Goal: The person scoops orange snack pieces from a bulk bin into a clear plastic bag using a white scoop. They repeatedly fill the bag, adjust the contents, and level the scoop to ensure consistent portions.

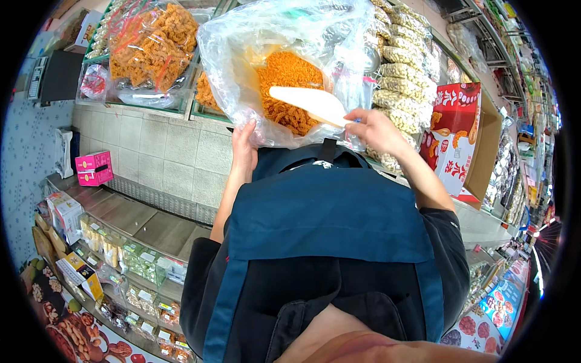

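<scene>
In front of my apron stands a large clear plastic bag point(227, 59) with its mouth wide open. Crumbly orange food shreds point(290, 68) fill its lower part. My right hand point(373, 130) pinches the near end of a white scoop point(313, 103) between thumb and fingers. The scoop's broad end lies over the shreds, pointing left; I cannot tell whether it touches them. On the bag's near left side, my left hand point(245, 146) grips the plastic, thumb upward, with the other fingers partly hidden.
Another bag of orange shreds point(154, 50) sits in the display case at left. Several packets of pale snacks point(401, 86) are stacked right of the open bag, beside a red-and-white carton point(454, 136). A pink box point(94, 168) and packaged-goods shelves point(140, 258) stand at lower left.
</scene>
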